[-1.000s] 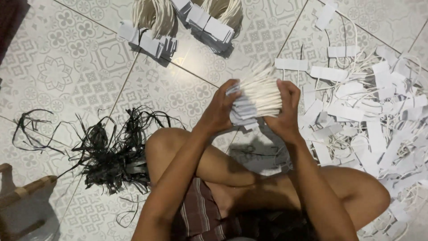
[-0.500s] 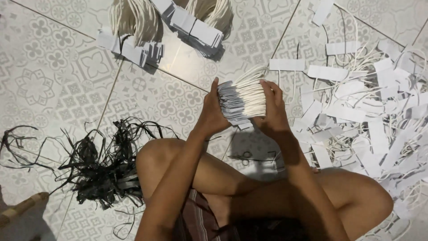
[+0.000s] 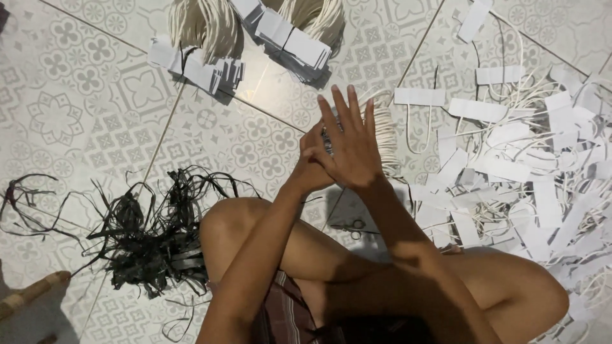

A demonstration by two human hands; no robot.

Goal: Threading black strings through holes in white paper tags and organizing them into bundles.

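Note:
I sit on a patterned tile floor with a bundle of white paper strips with cord loops (image 3: 386, 131) held up in front of my knees. My left hand (image 3: 310, 167) grips the bundle from the near left side. My right hand (image 3: 352, 145) lies flat against the bundle's near end, fingers straight and spread, and hides most of it. Only the cream cord loops show to the right of my fingers.
A loose heap of white strips and cords (image 3: 523, 172) covers the floor at right. Tied bundles (image 3: 203, 69) (image 3: 294, 43) lie at the top. A tangle of black plastic strips (image 3: 146, 236) lies at left. Small scissors (image 3: 354, 225) rest by my shin.
My right hand has let go of its grip and opened flat against the bundle's end. The bundle has turned so that the hand now covers most of it.

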